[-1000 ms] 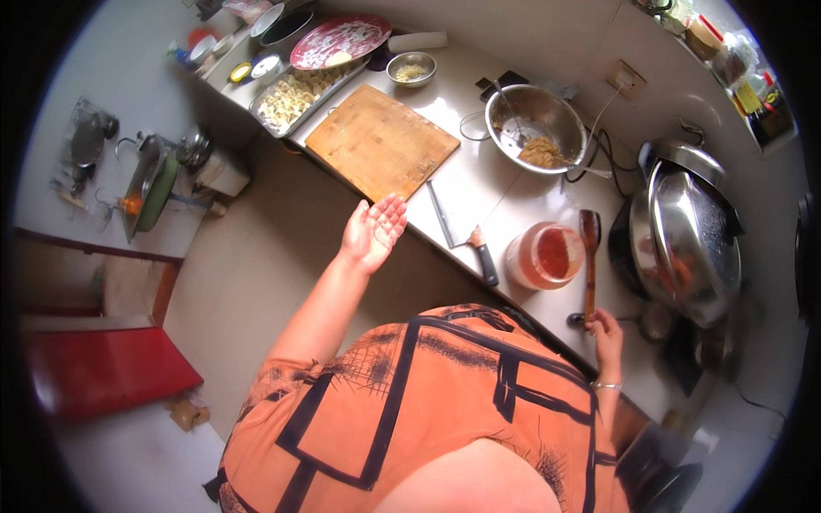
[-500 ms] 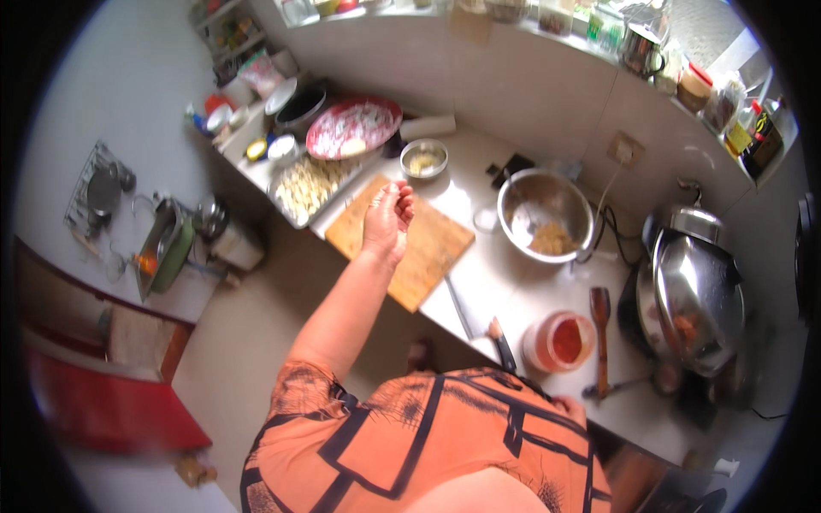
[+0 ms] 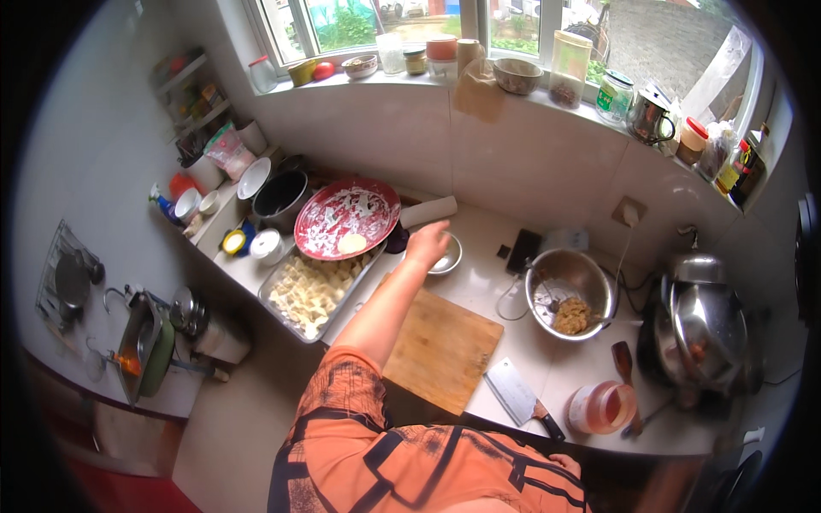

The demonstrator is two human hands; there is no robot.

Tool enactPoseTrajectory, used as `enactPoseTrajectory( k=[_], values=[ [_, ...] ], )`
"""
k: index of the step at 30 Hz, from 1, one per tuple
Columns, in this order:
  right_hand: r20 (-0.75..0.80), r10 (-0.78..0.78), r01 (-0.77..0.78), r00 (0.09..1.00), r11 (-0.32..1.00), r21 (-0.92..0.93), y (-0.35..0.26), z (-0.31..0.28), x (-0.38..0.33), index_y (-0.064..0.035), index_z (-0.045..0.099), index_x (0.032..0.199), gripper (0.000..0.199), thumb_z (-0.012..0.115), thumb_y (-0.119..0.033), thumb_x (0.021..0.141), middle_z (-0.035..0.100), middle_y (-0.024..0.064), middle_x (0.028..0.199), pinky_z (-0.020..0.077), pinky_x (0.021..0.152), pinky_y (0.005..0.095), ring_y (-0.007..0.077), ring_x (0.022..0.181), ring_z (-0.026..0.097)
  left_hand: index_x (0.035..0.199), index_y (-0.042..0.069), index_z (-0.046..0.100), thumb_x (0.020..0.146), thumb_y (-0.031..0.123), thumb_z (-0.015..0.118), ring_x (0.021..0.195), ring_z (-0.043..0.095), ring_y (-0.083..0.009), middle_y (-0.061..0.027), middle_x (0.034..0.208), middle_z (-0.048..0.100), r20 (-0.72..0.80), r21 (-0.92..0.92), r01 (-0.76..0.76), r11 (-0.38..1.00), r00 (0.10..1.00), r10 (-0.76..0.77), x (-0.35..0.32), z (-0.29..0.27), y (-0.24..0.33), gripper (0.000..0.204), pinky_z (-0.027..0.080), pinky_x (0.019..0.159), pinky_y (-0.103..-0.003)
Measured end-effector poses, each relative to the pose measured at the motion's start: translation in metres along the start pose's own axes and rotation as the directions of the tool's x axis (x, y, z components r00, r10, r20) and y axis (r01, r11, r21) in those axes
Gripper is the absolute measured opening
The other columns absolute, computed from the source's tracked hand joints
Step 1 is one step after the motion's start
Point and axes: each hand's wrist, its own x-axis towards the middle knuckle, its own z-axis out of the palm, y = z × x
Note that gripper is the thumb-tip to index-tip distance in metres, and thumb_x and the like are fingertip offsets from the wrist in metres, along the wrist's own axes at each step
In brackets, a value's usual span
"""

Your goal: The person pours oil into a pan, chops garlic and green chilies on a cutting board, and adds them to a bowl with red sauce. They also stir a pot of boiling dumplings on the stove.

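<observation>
My left hand [image 3: 428,244] reaches out over the left side of a small metal bowl [image 3: 451,256]; its fingers are turned away, so I cannot make out whether they hold anything. Below that forearm lies a wooden cutting board [image 3: 453,342] with a bare top. A cleaver [image 3: 516,395] with a dark handle rests just right of the board. My right hand [image 3: 564,464] is low beside my body at the counter's front edge, mostly hidden by the orange shirt. Left of my left forearm stands a metal tray [image 3: 312,295] full of pale cut pieces.
A red floured plate [image 3: 346,214] overlaps the tray's far end. On the right are a steel bowl [image 3: 569,295] with a brownish mash, a jar of red paste [image 3: 599,408], a wooden spatula [image 3: 623,363] and a large lidded pot [image 3: 701,308]. Jars line the windowsill [image 3: 539,98].
My left hand has gone from above the cutting board, fingers curled, to the small metal bowl, its back now turned up. The view has tilted up, showing more window.
</observation>
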Motion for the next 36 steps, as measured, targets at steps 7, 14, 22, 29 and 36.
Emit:
enactPoseTrajectory(
  k=[7, 14, 22, 29, 36],
  values=[
    [0.037, -0.107, 0.109, 0.994, 0.991, -0.08, 0.001, 0.029, 0.006, 0.0013, 0.068, 0.102, 0.023, 0.065, -0.013, 0.084, 0.072, 0.0122, 0.086, 0.0528, 0.077, 0.0303, 0.0173, 0.082, 0.069, 0.131, 0.018, 0.055, 0.078, -0.002, 0.056, 0.098, 0.066, -0.0251, -0.017, 0.109, 0.067, 0.072, -0.391, 0.104, 0.914, 0.994, -0.082, -0.01, -0.015, -0.008, 0.056, 0.052, 0.082, -0.035],
    [0.23, -0.104, 0.056, 0.968, 0.977, 0.203, -0.037, 0.018, 0.025, 0.0053, 0.064, 0.107, 0.022, 0.056, -0.01, 0.093, 0.066, 0.0054, 0.092, 0.0487, 0.075, 0.0238, 0.0109, 0.083, 0.06, 0.131, 0.012, 0.056, 0.084, 0.014, 0.063, 0.121, 0.053, -0.0225, -0.0091, 0.132, 0.057, 0.266, -0.486, 0.186, 0.854, 0.962, -0.059, -0.062, -0.016, 0.009, 0.048, 0.043, 0.097, -0.031],
    [0.44, -0.232, 0.168, 0.867, 0.969, 0.18, -0.028, 0.012, 0.07, 0.0027, 0.064, 0.106, 0.02, 0.061, -0.01, 0.092, 0.062, -0.0005, 0.088, 0.045, 0.071, 0.0209, 0.007, 0.079, 0.055, 0.118, 0.011, 0.056, 0.096, 0.038, 0.054, 0.106, 0.061, -0.0168, -0.0041, 0.117, 0.062, 0.498, -0.867, 0.432, -0.25, 0.771, -0.397, -0.194, -0.054, 0.033, 0.035, 0.052, 0.085, -0.036],
    [0.504, -0.412, 0.462, 0.759, 0.886, 0.028, -0.068, 0.014, 0.077, 0.0007, 0.065, 0.103, 0.015, 0.056, -0.004, 0.092, 0.067, 0.006, 0.083, 0.0492, 0.067, 0.0251, 0.0103, 0.074, 0.061, 0.116, 0.007, 0.057, 0.097, 0.035, 0.052, 0.101, 0.064, -0.0205, -0.0085, 0.112, 0.066, 0.451, -0.836, 0.228, -0.5, 0.805, -0.386, -0.346, -0.084, 0.032, 0.034, 0.053, 0.087, -0.037],
    [0.23, -0.684, 0.72, 0.692, 0.633, -0.283, -0.116, 0.025, 0.068, -0.0031, 0.061, 0.105, 0.021, 0.06, -0.003, 0.084, 0.061, 0.0156, 0.095, 0.0504, 0.076, 0.0401, 0.0328, 0.087, 0.062, 0.116, 0.007, 0.058, 0.097, 0.034, 0.054, 0.103, 0.063, -0.0194, -0.0077, 0.115, 0.065, 0.455, -0.886, 0.208, -0.415, 0.566, -0.687, -0.416, -0.107, 0.04, 0.033, 0.053, 0.086, -0.036]
  ],
)
